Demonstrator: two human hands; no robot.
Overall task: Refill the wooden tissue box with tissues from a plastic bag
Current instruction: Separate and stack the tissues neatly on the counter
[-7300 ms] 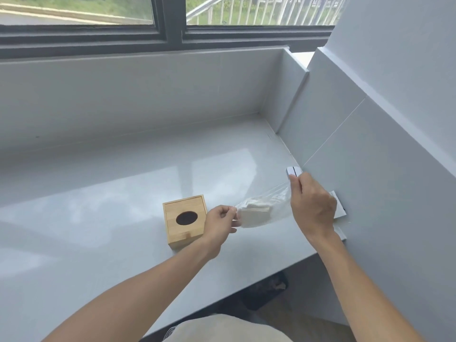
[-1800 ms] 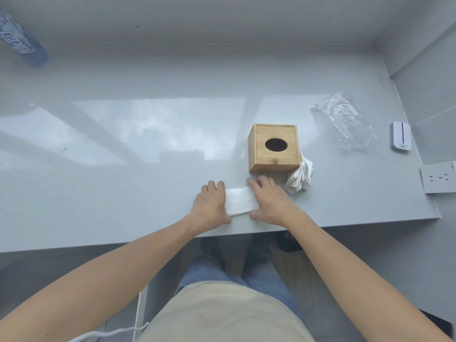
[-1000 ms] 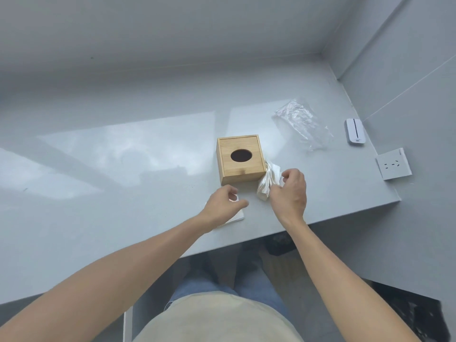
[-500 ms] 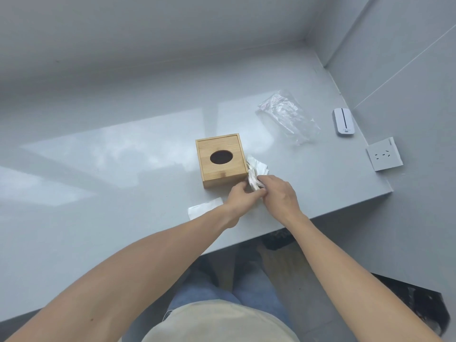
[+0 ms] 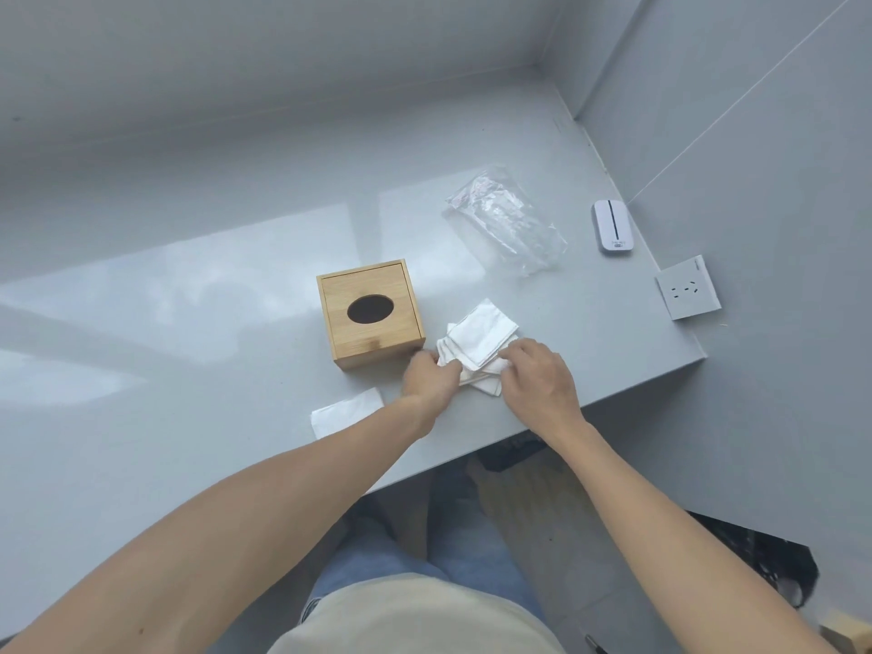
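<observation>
The wooden tissue box (image 5: 370,318), lid shut with an oval hole on top, stands on the grey counter (image 5: 188,323). Just right of it lies a loose pile of white tissues (image 5: 481,339). My left hand (image 5: 430,377) pinches the pile's near left corner and my right hand (image 5: 535,380) grips its near right edge. One folded tissue (image 5: 344,412) lies flat near the counter's front edge, left of my left forearm. The crumpled clear plastic bag (image 5: 507,221), with no tissues visible inside, rests further back to the right.
A small white device (image 5: 612,226) lies by the right wall, and a white wall socket (image 5: 688,294) sits just nearer. The counter's front edge runs diagonally under my forearms. Walls close the counter at the back and right.
Both hands left the folded tissue near the front edge and moved right to the tissue pile beside the box; the pile is now spread flatter between them.
</observation>
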